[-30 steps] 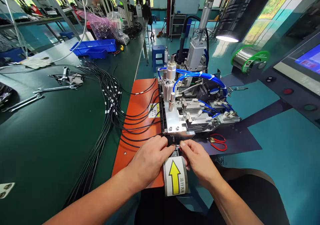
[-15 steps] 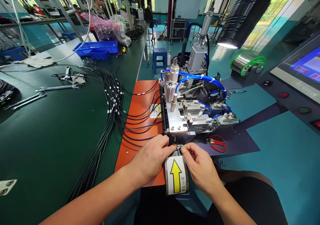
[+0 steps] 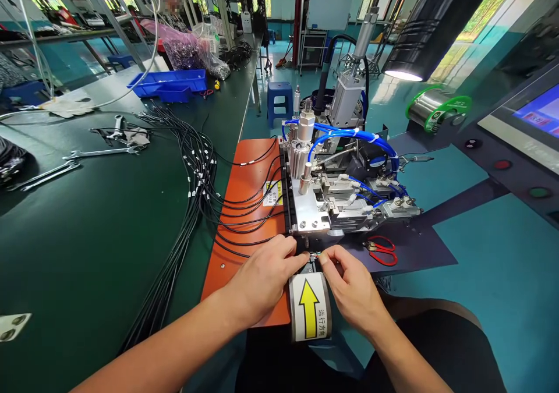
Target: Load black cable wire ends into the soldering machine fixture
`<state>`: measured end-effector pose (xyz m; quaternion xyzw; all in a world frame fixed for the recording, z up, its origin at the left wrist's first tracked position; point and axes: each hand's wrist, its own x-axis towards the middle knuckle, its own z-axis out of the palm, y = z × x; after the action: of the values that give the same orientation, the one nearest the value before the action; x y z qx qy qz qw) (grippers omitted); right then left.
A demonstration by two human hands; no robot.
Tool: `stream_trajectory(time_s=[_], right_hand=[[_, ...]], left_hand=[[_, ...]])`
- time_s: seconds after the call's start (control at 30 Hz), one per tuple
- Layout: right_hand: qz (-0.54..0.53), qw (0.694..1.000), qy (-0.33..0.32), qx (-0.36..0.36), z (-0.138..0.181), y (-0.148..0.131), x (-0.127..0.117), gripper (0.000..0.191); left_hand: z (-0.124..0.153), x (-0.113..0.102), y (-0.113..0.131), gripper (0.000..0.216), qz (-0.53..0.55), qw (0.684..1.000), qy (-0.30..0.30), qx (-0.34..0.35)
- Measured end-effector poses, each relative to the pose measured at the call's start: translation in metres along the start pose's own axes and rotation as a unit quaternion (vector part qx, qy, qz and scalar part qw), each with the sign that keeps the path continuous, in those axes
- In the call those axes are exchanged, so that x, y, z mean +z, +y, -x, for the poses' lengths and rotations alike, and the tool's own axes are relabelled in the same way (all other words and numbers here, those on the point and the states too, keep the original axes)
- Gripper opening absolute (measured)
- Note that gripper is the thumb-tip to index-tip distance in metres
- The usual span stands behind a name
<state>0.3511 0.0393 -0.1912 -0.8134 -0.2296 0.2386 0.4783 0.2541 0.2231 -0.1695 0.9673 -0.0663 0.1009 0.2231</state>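
Both hands meet at the near end of a metal machine with pneumatic cylinders and blue air hoses. My left hand is closed at the track there, its forefinger pointing right; a black cable runs in under it. My right hand pinches thumb and forefinger at the tiny coloured wire ends between the two hands. The fingertips hide most of them. Just below sits a curved guide with a yellow arrow label. More black cables lie across the orange plate into the machine's side.
A bundle of black cables lies on the green table, with wrenches and a blue tray beyond. Right of the machine are red-handled scissors, a solder spool, a lamp and a control panel. A person sits far back.
The view has shifted slightly, so the machine and panel appear a little further right. Both hands keep nearly the same pose at the wire ends.
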Motion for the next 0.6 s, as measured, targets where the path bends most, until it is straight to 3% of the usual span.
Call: stream_trajectory(time_s=[0.17,0.6], right_hand=[[-0.082,0.993,-0.008,0.082,-0.003,0.0,0.001,0.062],[-0.02,0.998,0.052,0.03,-0.003,-0.003,0.015,0.06]], left_hand=[[0.002,0.001,0.0,0.028,-0.009,1.0,0.004,0.003],[0.0,-0.001,0.001,0.027,-0.009,1.0,0.001,0.007]])
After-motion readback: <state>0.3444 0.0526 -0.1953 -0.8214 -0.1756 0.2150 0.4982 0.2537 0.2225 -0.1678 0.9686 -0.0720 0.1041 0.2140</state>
